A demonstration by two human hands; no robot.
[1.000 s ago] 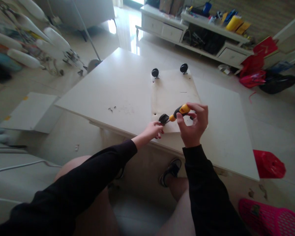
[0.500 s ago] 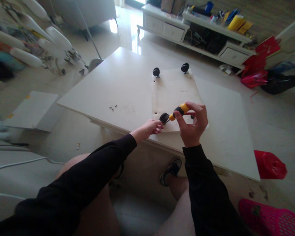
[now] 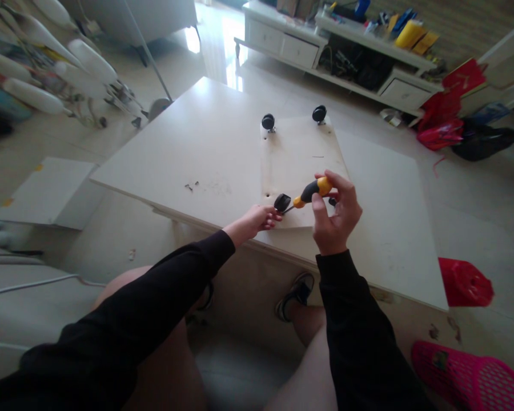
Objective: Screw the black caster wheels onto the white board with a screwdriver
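My right hand (image 3: 336, 220) is closed around a yellow and black screwdriver (image 3: 312, 191), its tip pointing down-left at a black caster wheel (image 3: 281, 202). That caster sits at the near left corner of a pale wooden board (image 3: 302, 157). My left hand (image 3: 255, 218) is pinched at the caster's base, right by the board's near edge. Two more black casters (image 3: 268, 121) (image 3: 319, 113) stand on the board's far corners. The board lies on a large white table (image 3: 214, 142).
A few small screws (image 3: 191, 185) lie on the table left of the board. A red bag (image 3: 466, 282) and a pink basket (image 3: 471, 379) are on the floor at right. A white TV cabinet (image 3: 338, 45) stands behind. A white panel (image 3: 51, 191) lies on the floor at left.
Both hands stay at the near caster; the screwdriver handle has shifted slightly in my right fingers. The view has moved a little.
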